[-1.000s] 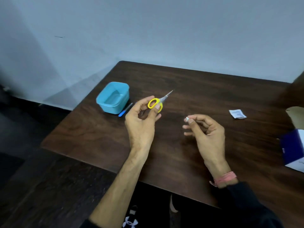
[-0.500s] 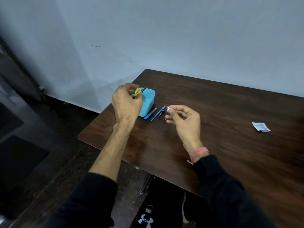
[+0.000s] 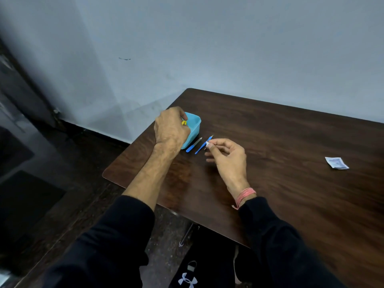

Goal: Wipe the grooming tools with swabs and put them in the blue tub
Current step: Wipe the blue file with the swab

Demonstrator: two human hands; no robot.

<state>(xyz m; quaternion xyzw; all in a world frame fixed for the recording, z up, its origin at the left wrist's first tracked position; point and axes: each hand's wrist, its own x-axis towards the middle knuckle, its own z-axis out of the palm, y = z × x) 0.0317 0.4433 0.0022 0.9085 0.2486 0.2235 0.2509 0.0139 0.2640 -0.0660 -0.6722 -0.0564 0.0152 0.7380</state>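
Dark wood-grain table (image 3: 280,163) fills the right and centre of the frame, set against a pale blue-grey wall; dim flooring occupies the lower left.

Left of centre, I hold my left hand (image 3: 171,129) over the near rim of the blue tub (image 3: 194,123), fingers curled round the yellow-handled scissors (image 3: 184,122). Only a scrap of yellow handle shows past the knuckles, so I cannot tell whether the blades are already inside the tub.

At mid-frame, my right hand (image 3: 227,154) pinches a small white swab (image 3: 207,144) between thumb and forefinger, the other fingers loosely curled.

Just right of the tub, two slim blue-handled tools lie on the wood, apart from each other: a blue file (image 3: 193,144) nearer the tub and a second blue tool (image 3: 203,146) whose upper end sits beside the swab. A thin dark item may lie behind my fingertips; too hidden to identify.

At the right edge rests an opened swab sachet (image 3: 336,163), well apart from everything else.

Handling, as I judge it: these tools are light, stiff and narrow, with pointed metal ends. I would take each by its blue handle, pinching it at mid-length, and wipe toward the tip. Lying flat on smooth wood, they may skid when nudged.
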